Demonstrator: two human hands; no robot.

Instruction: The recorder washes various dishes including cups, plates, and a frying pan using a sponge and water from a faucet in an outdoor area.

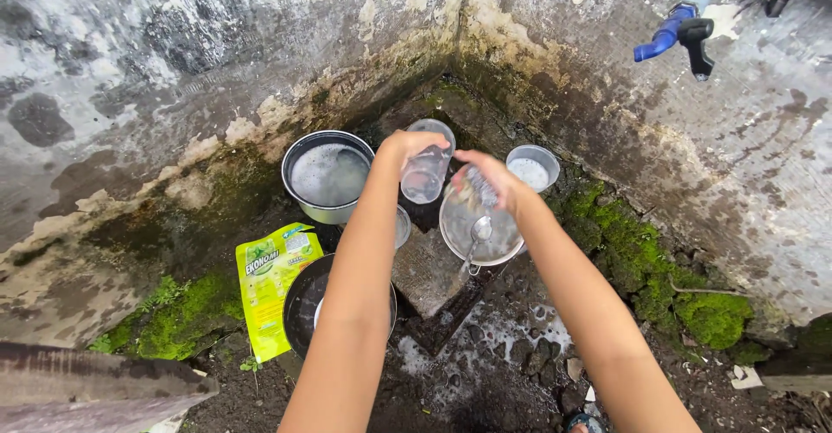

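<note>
My left hand (406,145) grips a clear drinking glass (426,166), tilted with its mouth toward me, over a wet stone corner. My right hand (487,175) holds a soapy scrubber (479,188) just beside the glass's open end. Below my hands lies a metal plate (459,225) with a spoon (478,232) in it. A steel pot (328,175) full of foamy water stands to the left. My left forearm partly covers a dark pan (303,305).
A small steel cup (531,167) stands at the back right. A yellow-green soap pouch (270,279) lies on the ground at left. A blue tap (679,32) sticks out of the stained wall at upper right. Moss (685,286) grows along the wall base.
</note>
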